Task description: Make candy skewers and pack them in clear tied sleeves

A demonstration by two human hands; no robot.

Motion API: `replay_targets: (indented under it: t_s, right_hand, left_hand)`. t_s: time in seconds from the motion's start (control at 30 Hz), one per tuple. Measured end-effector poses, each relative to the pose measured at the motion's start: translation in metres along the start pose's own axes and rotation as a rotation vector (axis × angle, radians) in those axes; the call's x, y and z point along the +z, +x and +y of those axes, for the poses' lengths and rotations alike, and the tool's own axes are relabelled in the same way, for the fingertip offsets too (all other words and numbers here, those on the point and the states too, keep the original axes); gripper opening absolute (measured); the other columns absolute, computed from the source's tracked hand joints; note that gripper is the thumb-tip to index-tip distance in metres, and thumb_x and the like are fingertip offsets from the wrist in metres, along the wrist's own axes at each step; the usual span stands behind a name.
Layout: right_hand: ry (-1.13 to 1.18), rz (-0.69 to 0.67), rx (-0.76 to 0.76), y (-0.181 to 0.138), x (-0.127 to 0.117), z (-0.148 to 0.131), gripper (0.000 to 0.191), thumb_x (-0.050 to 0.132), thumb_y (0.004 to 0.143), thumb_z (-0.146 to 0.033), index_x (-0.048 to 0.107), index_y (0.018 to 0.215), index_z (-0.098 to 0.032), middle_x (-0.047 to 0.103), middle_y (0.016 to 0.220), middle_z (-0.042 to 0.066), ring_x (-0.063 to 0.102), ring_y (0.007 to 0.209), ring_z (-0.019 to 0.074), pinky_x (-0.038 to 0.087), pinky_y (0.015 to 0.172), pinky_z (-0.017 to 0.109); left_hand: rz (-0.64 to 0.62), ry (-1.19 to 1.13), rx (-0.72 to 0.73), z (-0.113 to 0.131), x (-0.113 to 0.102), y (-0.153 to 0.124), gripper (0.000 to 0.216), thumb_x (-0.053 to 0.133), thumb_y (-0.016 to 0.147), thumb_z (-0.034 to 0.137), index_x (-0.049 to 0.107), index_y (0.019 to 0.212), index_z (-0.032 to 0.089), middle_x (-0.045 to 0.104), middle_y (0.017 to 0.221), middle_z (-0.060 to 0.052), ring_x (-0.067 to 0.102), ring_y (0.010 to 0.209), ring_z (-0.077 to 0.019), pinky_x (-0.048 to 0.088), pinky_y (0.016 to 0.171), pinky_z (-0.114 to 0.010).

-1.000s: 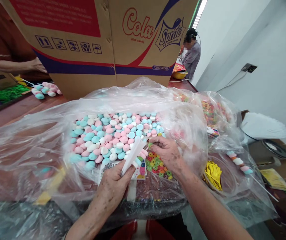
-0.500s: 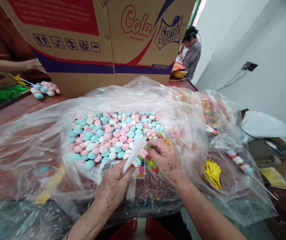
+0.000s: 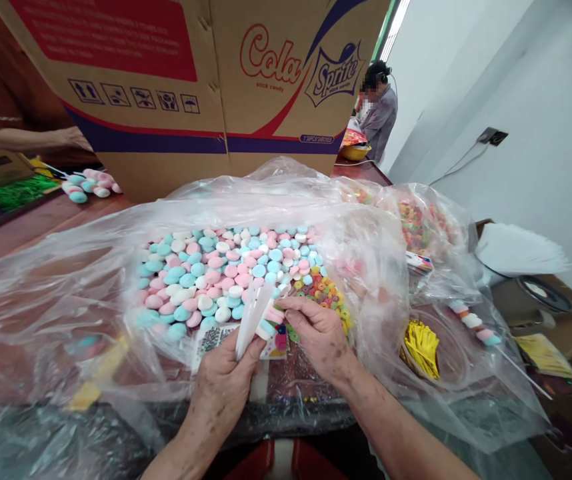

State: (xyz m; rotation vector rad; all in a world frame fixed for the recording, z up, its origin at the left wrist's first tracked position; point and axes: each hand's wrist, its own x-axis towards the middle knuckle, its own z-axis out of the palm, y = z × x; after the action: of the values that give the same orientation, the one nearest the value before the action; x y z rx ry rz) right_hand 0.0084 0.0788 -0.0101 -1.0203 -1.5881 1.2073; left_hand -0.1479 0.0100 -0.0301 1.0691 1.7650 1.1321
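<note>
My left hand (image 3: 229, 373) is closed around a bundle of thin white sticks (image 3: 255, 317), blurred and tilted upward. Beside the sticks, near my left thumb, is a short row of pink, white and blue marshmallow candies (image 3: 269, 325). With thumb and forefinger, my right hand (image 3: 319, 333) pinches at the upper end of that row, where a bit of green candy shows. Loose marshmallow candies (image 3: 216, 273) lie in a heap behind both hands. Small ring-shaped gummies (image 3: 323, 290) lie just beyond my right hand. A printed card (image 3: 211, 343) is partly under my left hand.
Clear plastic sheeting (image 3: 66, 287) surrounds the candies. A large cardboard box (image 3: 166, 160) stands behind. To the right are gold twist ties (image 3: 421, 348), a finished-looking candy skewer (image 3: 473, 325) and a pile of white sticks (image 3: 521, 248). Two other people are at work beyond.
My left hand has shifted slightly left and the white sticks have dipped. My right hand has come lower and left, up against the row of marshmallow candies, which shows more fully.
</note>
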Motion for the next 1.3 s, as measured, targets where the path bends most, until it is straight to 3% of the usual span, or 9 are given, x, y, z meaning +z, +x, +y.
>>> replay_targets:
  t_s: [0.13,0.27,0.37,0.43,0.57,0.73,0.93,1.07,1.3]
  right_hand:
    - [-0.048,-0.084,-0.029,0.016,-0.011,-0.007,0.025,0.053,0.09,-0.025,0.071,0.106,-0.024,0.073,0.104,0.0,0.067,0.097,0.0163,0.052,0.089,0.03]
    - [-0.457,-0.009,-0.127,0.044,-0.021,-0.008,0.029,0.047,0.089,-0.016,0.066,0.111,-0.021,0.066,0.113,0.004,0.061,0.101,0.0175,0.048,0.089,0.03]
    - [-0.796,-0.177,-0.158,0.059,-0.016,-0.001,0.029,0.047,0.085,-0.008,0.066,0.102,-0.021,0.063,0.107,0.005,0.057,0.098,0.0181,0.045,0.087,0.029]
    - [-0.871,-0.24,-0.144,0.063,-0.009,0.004,0.022,0.05,0.083,-0.008,0.065,0.093,-0.021,0.061,0.101,0.006,0.056,0.093,0.0187,0.044,0.082,0.028]
    - [-0.865,-0.171,-0.089,0.064,-0.004,0.01,0.012,0.052,0.08,-0.011,0.06,0.083,-0.02,0.059,0.096,0.005,0.053,0.086,0.0188,0.041,0.074,0.028]
    - [-0.78,-0.044,-0.007,0.063,-0.005,0.009,0.006,0.048,0.084,-0.022,0.054,0.085,-0.021,0.056,0.071,-0.001,0.051,0.068,0.0159,0.038,0.063,0.026]
    - [-0.702,-0.04,-0.061,0.05,0.013,0.005,0.005,0.05,0.082,-0.019,0.053,0.085,-0.021,0.058,0.082,0.001,0.053,0.078,0.0166,0.04,0.071,0.027]
    - [-0.671,-0.029,-0.028,0.047,0.021,0.006,0.007,0.057,0.08,-0.025,0.052,0.082,-0.021,0.055,0.079,0.0,0.048,0.072,0.016,0.038,0.069,0.028]
    - [-0.584,0.002,0.024,0.059,0.028,0.009,0.01,0.058,0.074,-0.019,0.048,0.073,-0.022,0.049,0.074,-0.002,0.043,0.07,0.0152,0.035,0.067,0.027]
  left_hand:
    - [0.016,-0.157,-0.084,0.004,-0.001,-0.001,0.038,0.069,0.071,0.053,0.062,0.065,0.017,0.049,0.045,0.005,0.038,0.038,-0.0097,0.027,0.036,-0.021]
    - [0.022,-0.304,-0.121,0.014,-0.008,-0.001,0.041,0.068,0.075,0.05,0.054,0.055,0.017,0.048,0.04,0.004,0.037,0.034,-0.0073,0.025,0.034,-0.018]
    - [0.075,-0.377,-0.118,0.015,-0.013,0.0,0.036,0.07,0.075,0.044,0.054,0.056,0.017,0.05,0.043,0.005,0.037,0.034,-0.0057,0.023,0.033,-0.017]
    - [0.08,-0.393,-0.128,0.013,-0.016,0.001,0.034,0.07,0.075,0.041,0.054,0.057,0.016,0.052,0.045,0.005,0.037,0.033,-0.0053,0.023,0.032,-0.016]
    - [0.084,-0.404,-0.111,0.006,-0.02,0.002,0.033,0.069,0.077,0.039,0.054,0.058,0.016,0.052,0.045,0.005,0.037,0.032,-0.0046,0.023,0.031,-0.015]
    - [0.09,-0.433,-0.107,0.008,-0.021,0.0,0.032,0.07,0.075,0.04,0.055,0.06,0.016,0.054,0.047,0.004,0.037,0.032,-0.0043,0.023,0.031,-0.015]
    - [0.121,-0.414,-0.132,0.019,-0.018,-0.003,0.033,0.071,0.072,0.041,0.053,0.058,0.017,0.051,0.043,0.006,0.036,0.031,-0.0047,0.023,0.031,-0.015]
    - [0.127,-0.383,-0.133,0.02,-0.018,-0.004,0.032,0.07,0.071,0.041,0.054,0.057,0.017,0.052,0.044,0.005,0.036,0.031,-0.0048,0.023,0.03,-0.016]
    - [0.088,-0.296,-0.126,0.014,-0.019,-0.003,0.038,0.07,0.072,0.046,0.054,0.055,0.017,0.05,0.042,0.004,0.036,0.033,-0.0057,0.022,0.033,-0.017]
